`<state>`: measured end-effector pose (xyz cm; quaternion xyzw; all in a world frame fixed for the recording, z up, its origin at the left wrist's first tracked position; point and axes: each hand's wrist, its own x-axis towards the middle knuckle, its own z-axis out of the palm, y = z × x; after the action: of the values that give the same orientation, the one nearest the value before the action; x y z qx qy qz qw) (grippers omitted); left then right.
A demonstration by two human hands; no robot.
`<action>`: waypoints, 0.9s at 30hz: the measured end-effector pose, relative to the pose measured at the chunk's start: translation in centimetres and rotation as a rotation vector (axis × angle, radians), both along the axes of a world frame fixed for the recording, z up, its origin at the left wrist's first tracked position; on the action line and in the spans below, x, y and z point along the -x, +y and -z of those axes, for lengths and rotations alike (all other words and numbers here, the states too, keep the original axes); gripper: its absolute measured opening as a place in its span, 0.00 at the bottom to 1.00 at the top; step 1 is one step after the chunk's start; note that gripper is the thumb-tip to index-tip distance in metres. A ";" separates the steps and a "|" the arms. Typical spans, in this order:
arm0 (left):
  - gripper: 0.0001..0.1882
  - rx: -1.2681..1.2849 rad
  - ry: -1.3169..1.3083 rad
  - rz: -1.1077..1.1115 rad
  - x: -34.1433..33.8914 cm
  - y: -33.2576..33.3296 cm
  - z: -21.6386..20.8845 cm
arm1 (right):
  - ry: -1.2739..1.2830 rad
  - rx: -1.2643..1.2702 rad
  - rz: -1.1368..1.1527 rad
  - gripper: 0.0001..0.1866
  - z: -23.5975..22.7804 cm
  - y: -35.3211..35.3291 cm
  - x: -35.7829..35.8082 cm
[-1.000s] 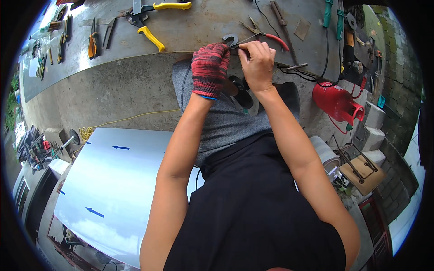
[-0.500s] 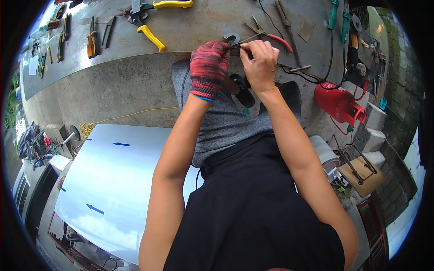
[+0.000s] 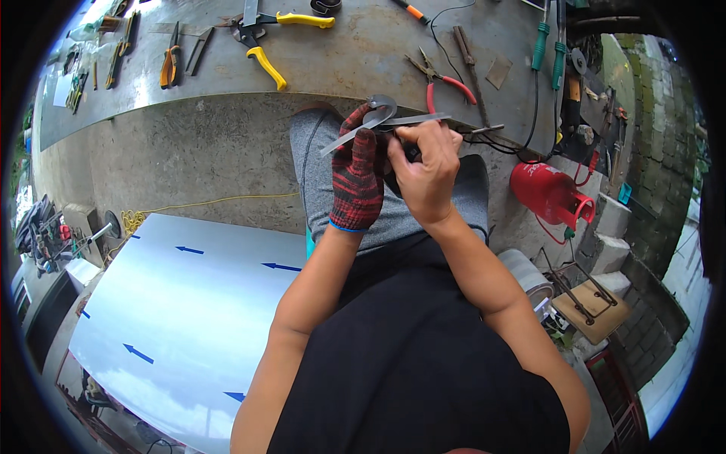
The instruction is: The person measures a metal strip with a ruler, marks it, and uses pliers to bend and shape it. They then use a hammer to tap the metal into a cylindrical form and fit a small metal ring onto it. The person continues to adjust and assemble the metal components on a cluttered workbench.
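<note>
My left hand (image 3: 357, 178), in a red and black knit glove, is closed around a thin grey metal strip (image 3: 384, 111) just off the bench edge. The strip curls into a loop, with one straight tail pointing down left across the glove and another to the right. My bare right hand (image 3: 427, 170) has its fingers curled in a pinch just under the right tail. What sits between its fingertips is hidden. Closest on the bench beyond are long-nose pliers (image 3: 432, 74) with red handles, lying spread apart.
On the metal bench (image 3: 363, 45) lie yellow-handled snips (image 3: 261, 45), orange-handled pliers (image 3: 171, 64), a rusty rod (image 3: 470, 72) and green-handled cables (image 3: 541, 45). A red gas cylinder (image 3: 544, 193) stands right. A pale sheet with blue arrows (image 3: 189, 303) lies left.
Both hands have come back from the bench edge toward me. The gloved hand has turned, bringing the looped strip into fuller view. The red-handled pliers now show uncovered.
</note>
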<state>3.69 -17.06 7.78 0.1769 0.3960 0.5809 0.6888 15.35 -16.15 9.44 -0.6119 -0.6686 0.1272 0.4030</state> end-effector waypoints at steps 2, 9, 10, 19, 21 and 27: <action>0.26 0.026 0.107 -0.055 -0.2 -0.1 -0.4 | 0.028 0.045 -0.100 0.11 -1.2 -1.1 -0.3; 0.27 -0.038 0.253 0.032 2.8 -0.8 0.6 | -0.096 0.002 -0.039 0.09 -2.7 0.2 -8.8; 0.27 -0.083 0.219 0.079 2.9 -0.6 -0.2 | -0.155 0.109 0.076 0.09 -2.4 1.8 -10.0; 0.26 -0.039 0.105 0.175 2.9 -1.2 -2.0 | -0.481 0.324 -0.003 0.18 6.7 7.4 -12.2; 0.26 -0.045 0.116 0.158 3.3 -1.4 -2.2 | -0.510 0.408 -0.032 0.14 6.8 8.1 -12.3; 0.25 -0.083 0.183 0.166 4.2 -0.9 -2.2 | -0.288 0.354 -0.036 0.09 4.9 7.0 -11.3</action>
<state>-0.52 -17.99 9.96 0.2896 0.4167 0.5192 0.6877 26.67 -9.10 4.50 -0.6729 -0.6974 0.1610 0.1872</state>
